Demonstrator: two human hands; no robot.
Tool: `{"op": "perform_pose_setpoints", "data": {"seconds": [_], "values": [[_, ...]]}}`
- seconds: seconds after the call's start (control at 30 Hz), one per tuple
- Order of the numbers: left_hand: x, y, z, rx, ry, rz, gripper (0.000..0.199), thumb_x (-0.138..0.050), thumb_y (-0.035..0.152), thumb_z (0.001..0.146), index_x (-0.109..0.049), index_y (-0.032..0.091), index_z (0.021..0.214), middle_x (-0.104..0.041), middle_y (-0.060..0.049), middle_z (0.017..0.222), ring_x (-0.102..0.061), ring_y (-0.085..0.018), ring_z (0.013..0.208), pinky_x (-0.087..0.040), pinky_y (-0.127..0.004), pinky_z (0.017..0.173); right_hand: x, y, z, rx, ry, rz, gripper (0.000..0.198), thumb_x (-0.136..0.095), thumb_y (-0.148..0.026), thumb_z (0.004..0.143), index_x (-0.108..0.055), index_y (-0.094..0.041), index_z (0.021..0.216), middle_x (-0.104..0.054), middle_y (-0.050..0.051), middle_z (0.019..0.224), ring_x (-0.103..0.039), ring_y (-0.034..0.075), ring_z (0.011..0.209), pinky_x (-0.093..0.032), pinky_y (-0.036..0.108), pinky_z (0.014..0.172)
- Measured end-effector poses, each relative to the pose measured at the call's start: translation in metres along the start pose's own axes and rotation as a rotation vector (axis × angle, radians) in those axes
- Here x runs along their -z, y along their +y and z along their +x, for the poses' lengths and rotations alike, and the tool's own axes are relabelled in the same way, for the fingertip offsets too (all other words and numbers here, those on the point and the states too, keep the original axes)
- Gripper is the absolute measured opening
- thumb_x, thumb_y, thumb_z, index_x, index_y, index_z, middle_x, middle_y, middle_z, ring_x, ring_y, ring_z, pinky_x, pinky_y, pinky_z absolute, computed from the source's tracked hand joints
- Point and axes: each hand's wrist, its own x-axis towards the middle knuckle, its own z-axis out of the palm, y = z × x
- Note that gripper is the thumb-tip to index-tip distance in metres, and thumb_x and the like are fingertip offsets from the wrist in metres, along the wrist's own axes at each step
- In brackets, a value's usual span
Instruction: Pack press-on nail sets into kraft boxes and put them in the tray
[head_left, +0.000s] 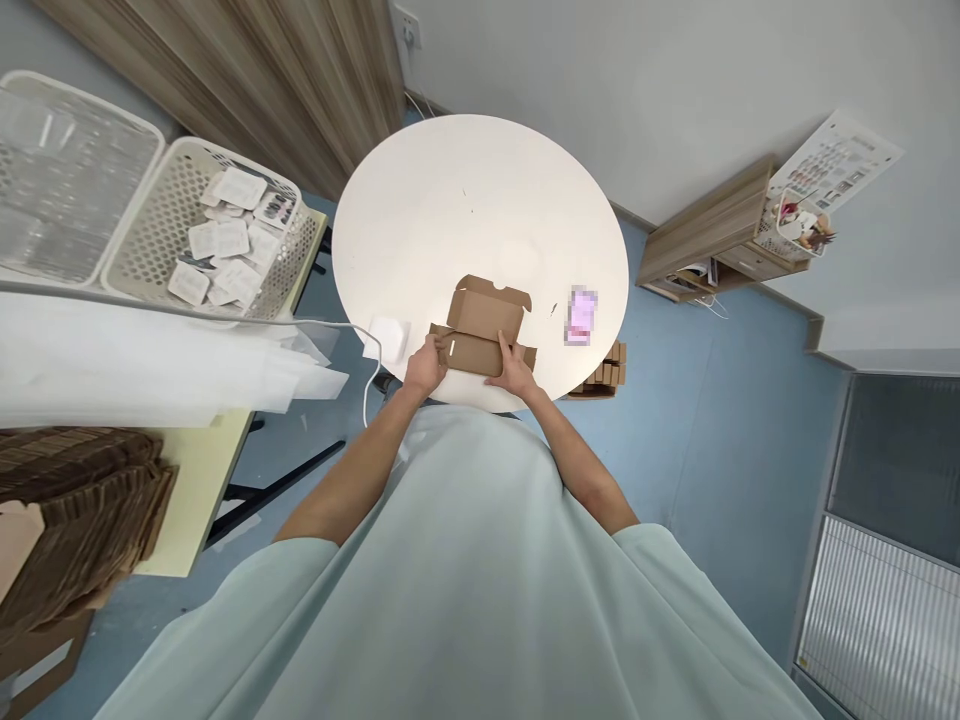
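A brown cardboard box, partly unfolded with its lid and side flaps spread, lies near the front edge of the round white table. A small white strip shows on its near panel. My left hand is closed on the left side flap, its fingers curled at the corner. At the right end of the near panel, my right hand grips the cardboard, one finger stretched over the panel and the thumb at the front edge.
A white square item with a cable lies left on the table; a blurred pink object lies right. Small brown boxes stand below the table's right edge. Left are a white basket of cards and stacked flat cardboard.
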Motion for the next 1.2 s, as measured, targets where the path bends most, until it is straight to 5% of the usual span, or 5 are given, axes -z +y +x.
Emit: {"op": "perform_pose_setpoints", "data": {"seconds": [0.1,0.47,0.77,0.93,1.2], "values": [[0.002,0.004,0.001,-0.027,0.012,0.02,0.088,-0.057,0.004,0.087,-0.038,0.02,0.171,-0.075,-0.011,0.147,-0.073,-0.032,0.13,-0.057,-0.042,0.11,-0.005,0.004,0.002,-0.002,0.023,-0.012,0.143,-0.099,-0.042,0.079,0.001,-0.038,0.181,-0.022,0.023,0.18,-0.046,0.043,0.158,-0.053,0.06,0.119],[0.011,0.019,0.008,-0.058,-0.063,0.28,0.044,-0.049,0.021,0.104,-0.07,0.021,0.142,-0.072,-0.018,0.132,-0.075,-0.037,0.115,-0.058,-0.047,0.101,0.002,0.001,0.004,-0.001,0.016,-0.003,0.132,-0.097,-0.041,0.085,-0.007,-0.037,0.182,-0.023,0.023,0.18,-0.054,0.041,0.151,-0.054,0.056,0.118],[0.023,0.007,-0.008,0.092,0.151,0.165,0.053,-0.057,0.024,0.101,-0.059,0.019,0.154,-0.057,-0.021,0.154,-0.069,-0.037,0.128,-0.06,-0.047,0.104,0.004,-0.002,0.006,-0.004,0.041,-0.023,0.142,-0.104,-0.044,0.074,-0.012,-0.037,0.182,-0.027,0.023,0.178,-0.055,0.045,0.15,-0.054,0.057,0.117],[0.019,0.005,-0.013,0.133,0.11,0.14,0.03,-0.058,0.03,0.104,-0.071,0.019,0.128,-0.064,-0.02,0.144,-0.067,-0.038,0.131,-0.058,-0.05,0.107,0.003,0.0,0.01,-0.001,0.048,-0.034,0.14,-0.103,-0.044,0.075,-0.013,-0.037,0.182,-0.026,0.023,0.179,-0.057,0.044,0.148,-0.054,0.057,0.118],[0.005,0.029,-0.019,0.075,0.062,0.032,0.034,-0.068,0.041,0.101,-0.065,0.022,0.128,-0.07,-0.014,0.14,-0.073,-0.033,0.118,-0.058,-0.045,0.103,0.001,0.0,0.011,-0.008,0.047,-0.034,0.138,-0.102,-0.042,0.076,-0.013,-0.034,0.182,-0.024,0.024,0.18,-0.059,0.044,0.147,-0.056,0.056,0.116]]}}
